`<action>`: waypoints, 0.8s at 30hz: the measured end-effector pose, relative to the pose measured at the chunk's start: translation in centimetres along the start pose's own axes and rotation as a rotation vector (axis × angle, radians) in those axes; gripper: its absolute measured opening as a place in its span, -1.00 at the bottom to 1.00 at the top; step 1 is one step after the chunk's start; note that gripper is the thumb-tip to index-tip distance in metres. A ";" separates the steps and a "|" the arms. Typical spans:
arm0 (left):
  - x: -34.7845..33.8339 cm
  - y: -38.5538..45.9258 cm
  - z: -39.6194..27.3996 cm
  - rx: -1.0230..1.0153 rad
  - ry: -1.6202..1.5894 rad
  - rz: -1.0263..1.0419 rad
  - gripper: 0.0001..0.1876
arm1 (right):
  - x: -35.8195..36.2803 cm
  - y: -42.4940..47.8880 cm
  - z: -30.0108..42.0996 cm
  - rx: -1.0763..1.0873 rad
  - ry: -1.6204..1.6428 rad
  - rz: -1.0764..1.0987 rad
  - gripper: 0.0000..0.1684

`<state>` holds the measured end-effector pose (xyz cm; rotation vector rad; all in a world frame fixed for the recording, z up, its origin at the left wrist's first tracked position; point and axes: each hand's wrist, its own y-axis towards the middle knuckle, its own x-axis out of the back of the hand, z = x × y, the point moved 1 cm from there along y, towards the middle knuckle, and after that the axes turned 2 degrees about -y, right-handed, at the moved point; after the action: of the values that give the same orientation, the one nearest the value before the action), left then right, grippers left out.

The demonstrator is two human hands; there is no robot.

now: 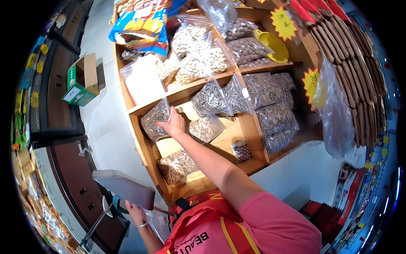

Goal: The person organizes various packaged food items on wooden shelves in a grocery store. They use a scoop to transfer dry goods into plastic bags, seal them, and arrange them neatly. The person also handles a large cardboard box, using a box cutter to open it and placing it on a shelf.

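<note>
My right hand (pixel 173 123) reaches into a wooden compartment and grips the edge of a clear plastic bag of striped sunflower seeds (pixel 154 122). Its thumb lies across the bag. To the right of the hand are a bag of paler seeds (pixel 205 129) and bags of dark sunflower seeds (pixel 207 98). Another bag of pale seeds (pixel 177 165) lies at the near side of the compartment. My left hand (pixel 135 212) is low at the left, partly hidden by a grey slab-like object (pixel 125 187). Beside it hangs clear plastic (pixel 157 222); whether the fingers hold it is unclear.
Wooden dividers (pixel 187 90) separate the compartments. Bagged peanuts (pixel 193 63), a yellow scoop-like vessel (pixel 274 46) and more bagged seeds (pixel 272 104) fill others. Stacked brown packets (pixel 345 70) stand at right. A green cardboard box (pixel 83 83) rests on the floor at left.
</note>
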<state>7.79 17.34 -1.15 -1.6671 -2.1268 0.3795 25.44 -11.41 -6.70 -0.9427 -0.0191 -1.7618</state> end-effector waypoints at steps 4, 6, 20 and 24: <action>0.0 0.8 -0.5 -0.062 0.122 -0.032 -0.81 | 5.0 -2.8 0.6 0.143 0.097 -0.124 -0.33; -0.2 1.1 -1.1 -0.018 0.181 -0.018 -0.81 | 8.7 -4.3 -0.7 0.119 0.194 -0.140 -0.17; -4.4 1.0 -0.8 -0.151 0.130 0.235 -0.77 | 37.9 -14.6 -30.5 -0.133 1.431 -0.391 -0.55; -6.2 -1.5 0.5 -0.117 0.225 0.135 -0.73 | 44.5 -9.9 -33.9 -0.177 1.336 -0.565 -0.52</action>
<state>7.51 11.01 -1.79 -1.8298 -1.9105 0.1011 -6.66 -57.76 0.77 0.3251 0.7937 -2.6339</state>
